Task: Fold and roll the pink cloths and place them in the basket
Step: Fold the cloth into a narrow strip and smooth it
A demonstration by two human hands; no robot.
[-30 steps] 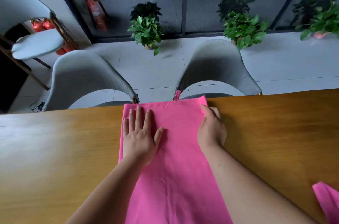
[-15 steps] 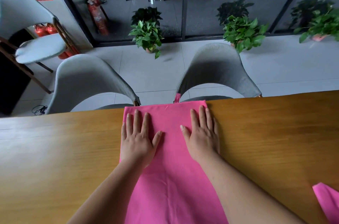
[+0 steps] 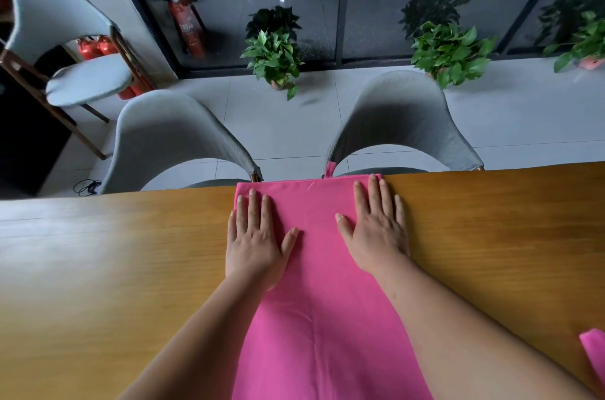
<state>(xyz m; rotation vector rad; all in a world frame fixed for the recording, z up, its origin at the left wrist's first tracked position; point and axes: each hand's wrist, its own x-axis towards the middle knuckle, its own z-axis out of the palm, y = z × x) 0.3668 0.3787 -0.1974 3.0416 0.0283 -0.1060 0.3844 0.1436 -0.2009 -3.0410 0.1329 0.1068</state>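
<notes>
With the folded pink cloth (image 3: pixel 322 268) lying lengthwise at frame centre on the wooden table (image 3: pixel 114 268), both the left hand (image 3: pixel 257 236) and right hand (image 3: pixel 376 229) press flat, gripping nothing; smooth outward evenly before rolling tightly.

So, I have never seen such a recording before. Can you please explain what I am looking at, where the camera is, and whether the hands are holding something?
There is no machine here: a person works with two bare hands. The picture comes from a camera worn on the person's head, looking forward and down. A long pink cloth lies on the brown wooden table and reaches its far edge. The left hand and the right hand lie flat on the cloth near that end, fingers straight, so nothing is held. Part of a second pink cloth shows at the right edge. Grey chairs stand beyond the table. No basket is in view.
</notes>
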